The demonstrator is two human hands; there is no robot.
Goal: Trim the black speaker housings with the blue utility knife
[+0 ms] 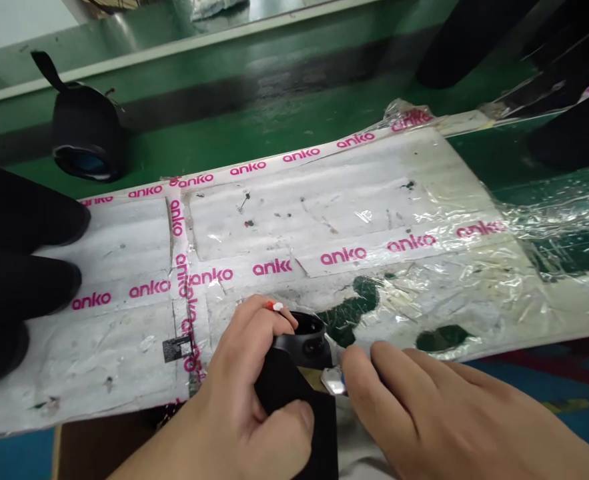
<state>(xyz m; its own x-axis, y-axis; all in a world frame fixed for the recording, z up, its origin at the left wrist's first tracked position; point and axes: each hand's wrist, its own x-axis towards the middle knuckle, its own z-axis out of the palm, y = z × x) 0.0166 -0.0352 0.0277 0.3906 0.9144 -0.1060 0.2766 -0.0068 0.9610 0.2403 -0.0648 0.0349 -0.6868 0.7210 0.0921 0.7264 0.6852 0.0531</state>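
Black speaker [294, 380] sits near, left hand [239, 373] wrapped round its body (likely stiff, fairly weighty, best held there), right hand [414, 400] pinching a shiny piece [333, 382].

Only readable word: "anko", lowercase magenta, repeating along tape on the white work board [274, 233]. 3 runs, clock from frame centre:
- far strip [324, 147], 9 through 12 to 2 o'clock
- near strip [304, 265], past 8 to 3 o'clock; 1 repeat is cut at its last letter, reads "ankc"
- cross strip [176, 219], 10 down to past 7 o'clock, print turned sideways, lower repeats overlap and smear together

Black label [177, 349] on board at 8 o'clock: QR code plus fine print, too small to read.
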